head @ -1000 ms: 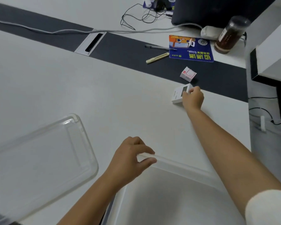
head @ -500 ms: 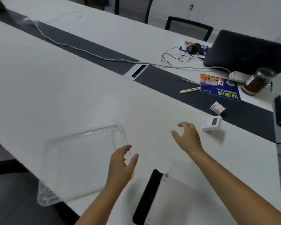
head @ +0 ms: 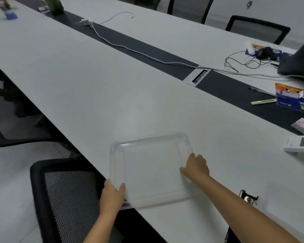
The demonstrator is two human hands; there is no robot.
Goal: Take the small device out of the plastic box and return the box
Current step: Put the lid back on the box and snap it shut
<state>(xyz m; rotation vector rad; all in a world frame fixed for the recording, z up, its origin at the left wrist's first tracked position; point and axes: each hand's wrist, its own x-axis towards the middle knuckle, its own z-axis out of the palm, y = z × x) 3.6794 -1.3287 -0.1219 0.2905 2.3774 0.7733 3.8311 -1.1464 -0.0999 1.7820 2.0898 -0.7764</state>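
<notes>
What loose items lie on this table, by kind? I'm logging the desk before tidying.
Clear plastic lid, held by left hand and right hand: 1
White device: 1
Small white boxes: 1
Pens: 2
Blue leaflets: 1
Total: 6

White tabletop (head: 81, 71) with a dark centre strip (head: 147, 50) running its length; a silver cable port (head: 197, 76) was set in the strip. A grey cable (head: 130, 50) trailed along the strip. Near the right edge: yellow pen-like item (head: 263, 101), dark pen (head: 261, 90), blue printed leaflet (head: 295, 100), small white-and-red carton (head: 303, 125). Tangled black wire (head: 242, 63) lay farther back. Black mesh chair (head: 67, 199) stood at the near side; more chairs (head: 256, 28) stood opposite.
</notes>
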